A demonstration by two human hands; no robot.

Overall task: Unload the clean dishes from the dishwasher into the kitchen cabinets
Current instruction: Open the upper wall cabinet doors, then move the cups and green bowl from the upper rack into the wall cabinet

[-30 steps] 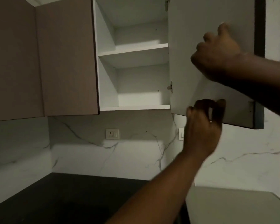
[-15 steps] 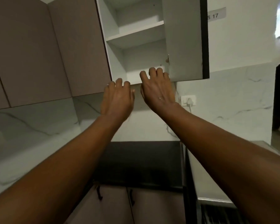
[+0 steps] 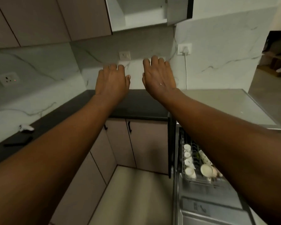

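Kitchen corner, dim light: I hold both arms out over the dark counter [image 3: 141, 103], my left hand [image 3: 111, 82] and right hand [image 3: 159, 77] side by side, palms down, fingers loosely extended and gripping nothing. Overhead, the wall cabinet [image 3: 136, 18] stands with its door [image 3: 178, 10] swung wide, white shelves bare as far as I can see. Low at my right, the dishwasher rack [image 3: 199, 169] is pulled out, with a row of pale cups [image 3: 189, 161] and a larger cream bowl [image 3: 207, 170] on it, partly hidden under my right forearm. I judge the cabinet is ready and unloading has not begun: nothing is lifted yet. The next move, I reckon, calls for lowering a hand to the rack, closing around one cup without knocking its neighbours, and carrying it up to the open shelf.
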